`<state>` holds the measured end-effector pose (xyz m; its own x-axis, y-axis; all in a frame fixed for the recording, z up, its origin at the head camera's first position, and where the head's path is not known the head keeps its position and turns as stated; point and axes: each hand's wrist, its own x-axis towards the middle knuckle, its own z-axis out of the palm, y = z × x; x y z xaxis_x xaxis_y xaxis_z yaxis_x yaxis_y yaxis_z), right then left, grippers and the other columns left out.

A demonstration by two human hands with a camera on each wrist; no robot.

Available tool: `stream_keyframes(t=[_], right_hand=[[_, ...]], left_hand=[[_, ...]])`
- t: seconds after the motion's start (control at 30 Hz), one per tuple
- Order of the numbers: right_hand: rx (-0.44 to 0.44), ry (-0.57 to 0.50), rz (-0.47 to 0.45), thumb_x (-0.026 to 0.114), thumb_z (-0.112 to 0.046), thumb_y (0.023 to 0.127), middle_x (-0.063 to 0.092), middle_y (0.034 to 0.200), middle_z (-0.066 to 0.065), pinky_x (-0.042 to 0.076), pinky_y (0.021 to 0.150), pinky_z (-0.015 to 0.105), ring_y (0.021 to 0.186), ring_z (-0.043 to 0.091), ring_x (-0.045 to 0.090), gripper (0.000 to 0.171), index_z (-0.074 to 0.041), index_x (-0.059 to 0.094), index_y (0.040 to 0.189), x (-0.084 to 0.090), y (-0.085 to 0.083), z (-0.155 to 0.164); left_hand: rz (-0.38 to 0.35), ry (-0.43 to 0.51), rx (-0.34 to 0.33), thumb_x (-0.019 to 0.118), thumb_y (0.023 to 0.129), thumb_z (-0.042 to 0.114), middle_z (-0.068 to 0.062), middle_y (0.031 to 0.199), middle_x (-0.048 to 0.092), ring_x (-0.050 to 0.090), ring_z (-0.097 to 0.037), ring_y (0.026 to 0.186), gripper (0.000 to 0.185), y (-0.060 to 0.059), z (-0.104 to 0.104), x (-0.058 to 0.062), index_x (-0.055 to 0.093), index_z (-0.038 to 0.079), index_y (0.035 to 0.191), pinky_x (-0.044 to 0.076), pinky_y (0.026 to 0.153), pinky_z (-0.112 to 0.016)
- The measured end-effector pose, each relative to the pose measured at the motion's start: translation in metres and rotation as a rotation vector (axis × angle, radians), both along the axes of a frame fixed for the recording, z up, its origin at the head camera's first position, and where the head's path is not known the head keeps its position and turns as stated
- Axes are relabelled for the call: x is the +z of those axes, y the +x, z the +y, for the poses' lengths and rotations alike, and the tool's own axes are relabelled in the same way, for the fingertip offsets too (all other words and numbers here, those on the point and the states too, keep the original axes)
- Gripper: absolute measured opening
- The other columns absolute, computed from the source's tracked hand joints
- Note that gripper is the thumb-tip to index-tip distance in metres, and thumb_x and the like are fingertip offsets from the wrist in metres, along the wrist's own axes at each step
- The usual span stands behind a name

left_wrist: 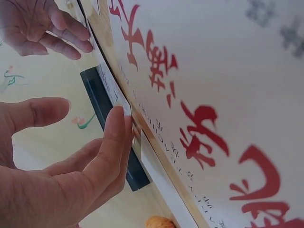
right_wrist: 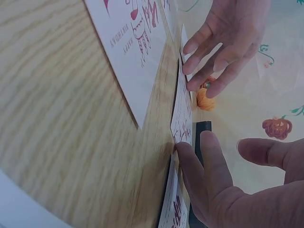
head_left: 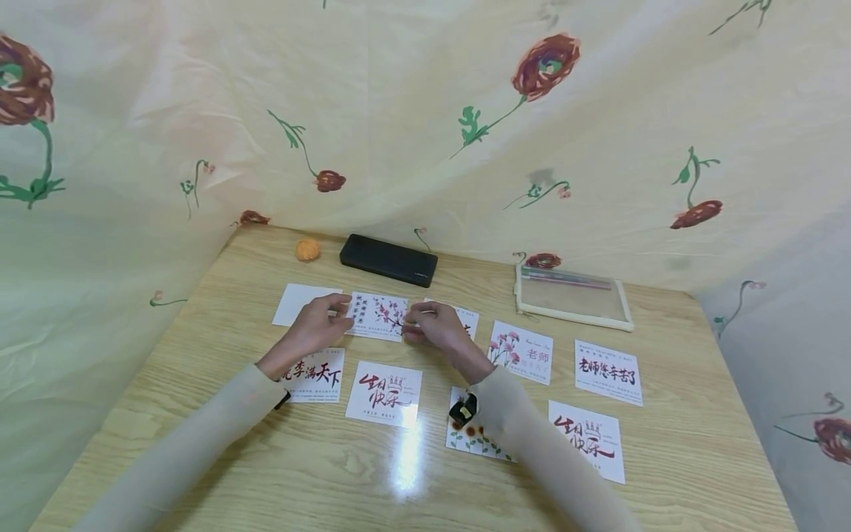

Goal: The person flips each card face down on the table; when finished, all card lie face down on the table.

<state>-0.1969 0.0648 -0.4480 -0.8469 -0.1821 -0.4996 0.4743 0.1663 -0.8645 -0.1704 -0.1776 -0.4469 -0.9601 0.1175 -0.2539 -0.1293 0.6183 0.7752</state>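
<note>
Right between the two hands, a flower card [head_left: 380,315] is found lying flat on the wooden table [head_left: 691,458]. Its long side runs from one hand across to the other, so each hand is met by one short end. The left hand [head_left: 312,329] is placed at the card's left end, with fingers [left_wrist: 114,142] held straight and touching that edge; nothing is gripped. The right hand [head_left: 435,331] is placed at the right end, and its fingertips [right_wrist: 187,159] are laid against that edge, with the thumb lifted apart. Whether the edge is pinched cannot be told. Both hands are about equally close to the card.

Nearer than the hands, a card with red writing [head_left: 384,393] is seen. Just past the left hand, a blank white card [head_left: 295,301] is laid. Farther off, beyond the flower card, a black case [head_left: 388,260] and a small orange ball [head_left: 308,250] are seen by the flowered cloth [head_left: 425,111].
</note>
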Motion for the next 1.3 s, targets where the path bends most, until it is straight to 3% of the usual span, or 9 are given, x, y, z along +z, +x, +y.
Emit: stream_keyframes(t=[0.33, 0.73, 1.3], right_hand=[[0.013, -0.015, 0.023, 0.062, -0.014, 0.104, 0.064, 0.138, 0.022, 0.061, 0.096, 0.029, 0.124, 0.031, 0.07, 0.044, 0.0, 0.054, 0.145, 0.0, 0.004, -0.003], [-0.04, -0.007, 0.024, 0.062, -0.015, 0.104, 0.071, 0.13, 0.019, 0.063, 0.084, 0.022, 0.112, 0.023, 0.075, 0.043, -0.002, 0.056, 0.144, -0.003, 0.005, -0.007], [-0.074, -0.024, 0.042, 0.06, -0.013, 0.102, 0.069, 0.127, 0.02, 0.063, 0.09, 0.029, 0.106, 0.023, 0.074, 0.05, 0.0, 0.051, 0.149, -0.003, 0.01, -0.019]], left_hand=[[0.029, 0.004, -0.003, 0.059, 0.102, 0.016, -0.027, 0.146, 0.057, 0.061, -0.042, 0.132, 0.056, 0.001, 0.0, -0.002, 0.047, -0.001, 0.154, 0.055, 0.106, -0.05], [0.055, -0.008, -0.014, 0.059, 0.102, 0.014, -0.026, 0.144, 0.058, 0.063, -0.04, 0.127, 0.054, 0.001, 0.0, -0.005, 0.048, -0.002, 0.152, 0.056, 0.104, -0.05], [0.03, -0.018, 0.005, 0.058, 0.103, 0.018, -0.022, 0.147, 0.057, 0.061, -0.039, 0.131, 0.053, 0.001, 0.001, -0.005, 0.049, 0.001, 0.152, 0.054, 0.108, -0.05]])
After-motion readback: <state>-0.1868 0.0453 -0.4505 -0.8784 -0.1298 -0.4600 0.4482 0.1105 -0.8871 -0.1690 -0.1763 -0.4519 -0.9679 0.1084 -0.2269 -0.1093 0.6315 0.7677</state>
